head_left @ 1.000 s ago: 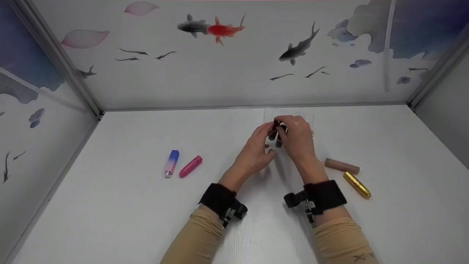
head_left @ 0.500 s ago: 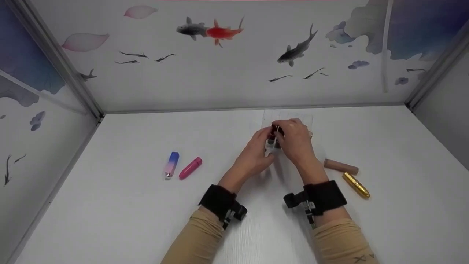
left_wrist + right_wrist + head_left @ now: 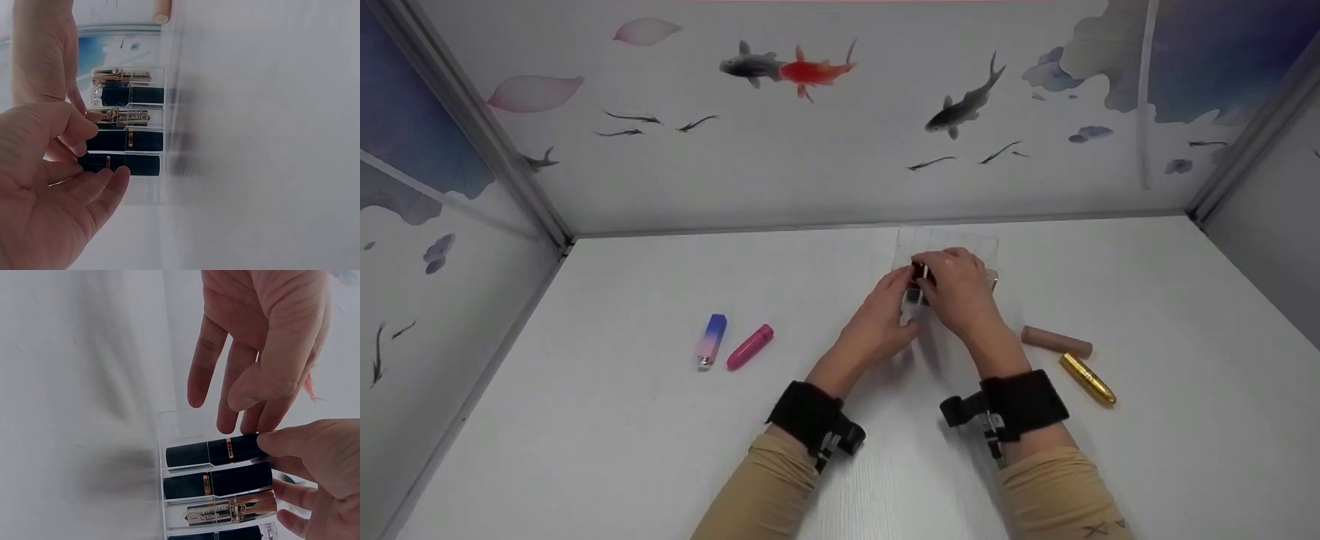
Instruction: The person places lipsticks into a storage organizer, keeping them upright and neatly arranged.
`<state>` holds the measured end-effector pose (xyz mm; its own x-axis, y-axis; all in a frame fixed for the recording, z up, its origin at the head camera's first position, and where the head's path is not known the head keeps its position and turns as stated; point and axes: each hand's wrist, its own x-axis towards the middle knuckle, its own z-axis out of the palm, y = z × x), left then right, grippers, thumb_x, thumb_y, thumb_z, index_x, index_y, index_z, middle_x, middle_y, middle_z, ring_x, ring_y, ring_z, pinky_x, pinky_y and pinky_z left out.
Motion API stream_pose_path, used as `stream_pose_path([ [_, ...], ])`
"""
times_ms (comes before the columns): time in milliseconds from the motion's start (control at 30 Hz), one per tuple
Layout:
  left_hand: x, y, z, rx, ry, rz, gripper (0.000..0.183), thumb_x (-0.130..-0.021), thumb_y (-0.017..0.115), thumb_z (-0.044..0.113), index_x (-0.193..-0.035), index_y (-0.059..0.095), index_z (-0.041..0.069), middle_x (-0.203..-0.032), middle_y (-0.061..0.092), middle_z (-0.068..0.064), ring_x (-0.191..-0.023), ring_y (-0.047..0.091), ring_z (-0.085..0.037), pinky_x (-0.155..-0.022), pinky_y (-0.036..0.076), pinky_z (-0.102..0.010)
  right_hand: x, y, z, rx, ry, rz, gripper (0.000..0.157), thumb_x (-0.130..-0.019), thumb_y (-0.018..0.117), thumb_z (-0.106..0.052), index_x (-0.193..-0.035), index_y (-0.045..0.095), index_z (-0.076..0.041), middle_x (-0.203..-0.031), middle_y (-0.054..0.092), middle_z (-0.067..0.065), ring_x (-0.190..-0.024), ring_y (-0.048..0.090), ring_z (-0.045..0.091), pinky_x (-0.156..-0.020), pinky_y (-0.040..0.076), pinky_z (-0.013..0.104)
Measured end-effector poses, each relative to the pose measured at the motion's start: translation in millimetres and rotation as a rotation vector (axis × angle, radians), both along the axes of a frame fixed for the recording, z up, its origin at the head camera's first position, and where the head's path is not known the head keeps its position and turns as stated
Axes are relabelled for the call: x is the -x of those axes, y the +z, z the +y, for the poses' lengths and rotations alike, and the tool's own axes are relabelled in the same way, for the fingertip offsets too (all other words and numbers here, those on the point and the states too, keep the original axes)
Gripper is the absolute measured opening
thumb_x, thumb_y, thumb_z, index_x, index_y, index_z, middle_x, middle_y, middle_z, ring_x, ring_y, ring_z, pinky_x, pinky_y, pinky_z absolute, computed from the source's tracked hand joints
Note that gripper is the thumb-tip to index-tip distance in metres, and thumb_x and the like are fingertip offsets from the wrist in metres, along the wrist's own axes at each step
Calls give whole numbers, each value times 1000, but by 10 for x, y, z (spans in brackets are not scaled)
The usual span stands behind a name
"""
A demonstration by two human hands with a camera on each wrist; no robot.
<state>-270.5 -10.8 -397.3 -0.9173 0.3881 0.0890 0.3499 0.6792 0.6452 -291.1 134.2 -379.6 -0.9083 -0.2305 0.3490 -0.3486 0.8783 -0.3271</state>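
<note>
A clear lipstick organizer point(image 3: 183, 423) holds several upright lipsticks in a row. At its left end stands a black lipstick point(image 3: 191, 454) with a gold band, its lower end down at the organizer's base. My right hand point(image 3: 956, 292) pinches the top of this lipstick, thumb at its upper end. Beside it stand another black lipstick point(image 3: 242, 479) and a gold-and-clear lipstick point(image 3: 208, 513). My left hand point(image 3: 874, 319) is at the organizer's left side with fingers loosely extended; in the left wrist view its fingertips overlap the end lipstick. Both hands hide part of the organizer in the head view.
A blue-to-pink tube point(image 3: 711, 341) and a magenta tube point(image 3: 750, 346) lie on the white table point(image 3: 607, 435) at left. To the right lie a brown tube point(image 3: 1056, 341) and a gold tube point(image 3: 1087, 379). A printed panel point(image 3: 840, 165) stands behind the table.
My right hand has lowered slightly, and the black lipstick has gone down into the organizer with it. The left hand stays at the organizer's side; the loose tubes have not moved.
</note>
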Motion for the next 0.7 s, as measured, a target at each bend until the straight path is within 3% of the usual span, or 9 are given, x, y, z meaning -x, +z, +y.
stream_pose_path([
  [700, 8, 6, -48, 11, -32, -31, 77, -94, 59, 9, -159, 19, 6, -167, 22, -9, -154, 23, -19, -125, 28, -33, -9, -1, -1, -39, 55, -27, 37, -95, 66, -10, -131, 63, -3, -135, 64, 16, -130, 52, 42, -110, 38, 63],
])
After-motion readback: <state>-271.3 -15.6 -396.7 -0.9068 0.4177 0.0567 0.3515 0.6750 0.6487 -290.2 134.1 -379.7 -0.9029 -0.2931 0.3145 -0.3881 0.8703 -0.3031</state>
